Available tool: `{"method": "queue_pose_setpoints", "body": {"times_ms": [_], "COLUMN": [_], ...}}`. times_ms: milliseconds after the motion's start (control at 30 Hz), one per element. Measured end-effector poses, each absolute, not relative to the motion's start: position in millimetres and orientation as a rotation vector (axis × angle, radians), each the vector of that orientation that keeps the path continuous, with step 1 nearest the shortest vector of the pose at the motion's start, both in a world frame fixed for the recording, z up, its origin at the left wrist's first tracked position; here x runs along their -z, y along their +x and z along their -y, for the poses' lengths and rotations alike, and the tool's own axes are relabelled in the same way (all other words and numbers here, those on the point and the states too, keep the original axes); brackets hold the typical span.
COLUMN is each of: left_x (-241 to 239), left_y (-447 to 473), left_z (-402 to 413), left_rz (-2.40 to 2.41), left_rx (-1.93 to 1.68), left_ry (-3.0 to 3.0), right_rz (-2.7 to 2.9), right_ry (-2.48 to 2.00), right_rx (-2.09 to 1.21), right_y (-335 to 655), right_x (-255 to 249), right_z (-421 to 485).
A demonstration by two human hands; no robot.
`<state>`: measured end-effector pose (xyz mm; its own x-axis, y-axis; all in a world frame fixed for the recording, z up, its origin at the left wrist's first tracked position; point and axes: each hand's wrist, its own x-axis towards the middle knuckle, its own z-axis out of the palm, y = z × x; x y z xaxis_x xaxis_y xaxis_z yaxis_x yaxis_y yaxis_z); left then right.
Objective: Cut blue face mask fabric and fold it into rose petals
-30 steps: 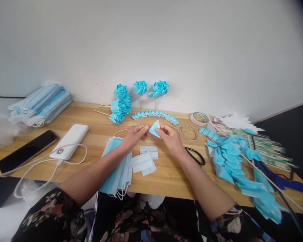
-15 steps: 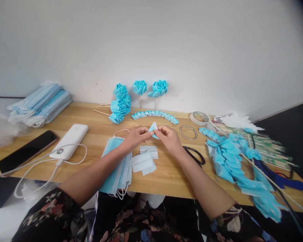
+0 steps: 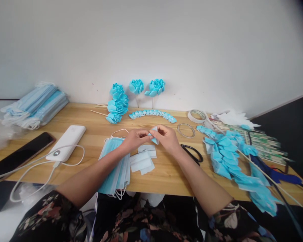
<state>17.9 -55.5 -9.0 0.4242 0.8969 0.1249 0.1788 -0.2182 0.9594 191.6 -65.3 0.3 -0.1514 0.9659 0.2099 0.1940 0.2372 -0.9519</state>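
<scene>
A small folded piece of light blue mask fabric (image 3: 155, 138) is pinched between both hands above the middle of the table. My left hand (image 3: 138, 138) grips its left edge between thumb and fingers. On the opposite side, my right hand (image 3: 166, 137) has its thumb and fingers closed on the same piece. Below them lie a few cut pale pieces of fabric (image 3: 142, 161). Several blue face masks (image 3: 113, 164) are stacked under my left forearm. Black-handled scissors (image 3: 193, 153) rest right of my right wrist, their blades mostly hidden.
Blue fabric flowers (image 3: 118, 106) on sticks lie and stand along the wall, behind a curved strip of folded petals (image 3: 153, 114). Tape rolls (image 3: 197, 116), a petal chain (image 3: 224, 154) and a blue glue gun (image 3: 277, 174) are on the right. Leftward are a power bank (image 3: 67, 143) and a phone (image 3: 22, 154).
The view has shifted slightly, so the table's things appear a little further left. Between my hands the folded fabric has turned, and its raised tip now sits lower, closer to my right fingers.
</scene>
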Motion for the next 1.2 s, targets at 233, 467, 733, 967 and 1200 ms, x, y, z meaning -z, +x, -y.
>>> {"method": "queue_pose_setpoints", "body": {"times_ms": [233, 467, 733, 967, 1200], "left_x": [5, 4, 3, 2, 2], "left_y": [16, 13, 13, 15, 16], "left_z": [52, 47, 49, 49, 49], "left_rz": [-0.95, -0.902, -0.871, -0.931, -0.944], "left_rx": [-0.886, -0.993, -0.982, -0.994, -1.012], "left_ry": [1.537, 1.185, 1.119, 1.248, 1.352], "right_rz": [1.435, 1.87, 2.042, 1.939, 1.659], "right_ry": [-1.107, -0.993, -0.913, -0.986, -1.041], "right_rx": [-0.895, -0.472, -0.398, -0.586, -0.964], "right_y": [201, 207, 206, 205, 199], "right_x": [-7, -9, -6, -6, 1], "right_z": [61, 59, 59, 59, 59]}}
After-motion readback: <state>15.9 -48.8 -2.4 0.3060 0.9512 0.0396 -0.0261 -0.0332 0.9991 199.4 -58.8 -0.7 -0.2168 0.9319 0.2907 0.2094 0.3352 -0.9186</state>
